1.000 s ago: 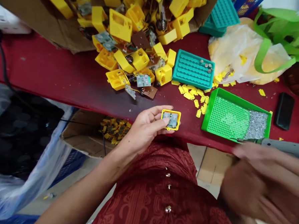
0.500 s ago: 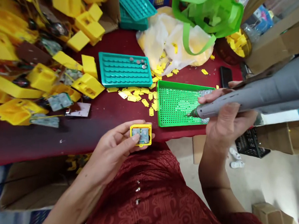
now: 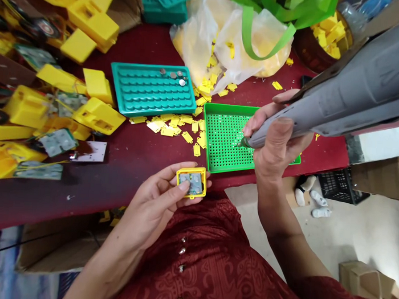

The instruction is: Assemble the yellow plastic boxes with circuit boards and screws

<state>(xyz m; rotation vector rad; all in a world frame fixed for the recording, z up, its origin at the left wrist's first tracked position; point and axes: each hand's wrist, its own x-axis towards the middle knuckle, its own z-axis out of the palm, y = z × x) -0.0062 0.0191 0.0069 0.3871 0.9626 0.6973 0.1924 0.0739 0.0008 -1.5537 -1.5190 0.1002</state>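
Observation:
My left hand [image 3: 165,190] grips a small yellow plastic housing [image 3: 203,182] close to my body, at the table's front edge. A grey-green circuit board [image 3: 195,184] sits inside it, with my thumb pressing on the board. My right hand [image 3: 276,140] is wrapped round a grey electric screwdriver [image 3: 339,94]. Its bit [image 3: 241,143] points down left over the green perforated tray [image 3: 219,161]; whether a screw is on the tip I cannot make out. The screwdriver and hand hide the tray's right part.
A teal ridged tray [image 3: 151,107] holds several small round metal pieces. Loose yellow tabs [image 3: 169,131] lie beside it. Yellow housings with wires and boards [image 3: 99,115] pile up at left. Behind stand a translucent bag [image 3: 205,42], a green bag [image 3: 249,31] and a round tub [image 3: 314,57].
My right hand has brought the screwdriver left and nearer to me, its bit moving away from the screws at the tray's right end. The left hand keeps its hold. The view has shifted slightly.

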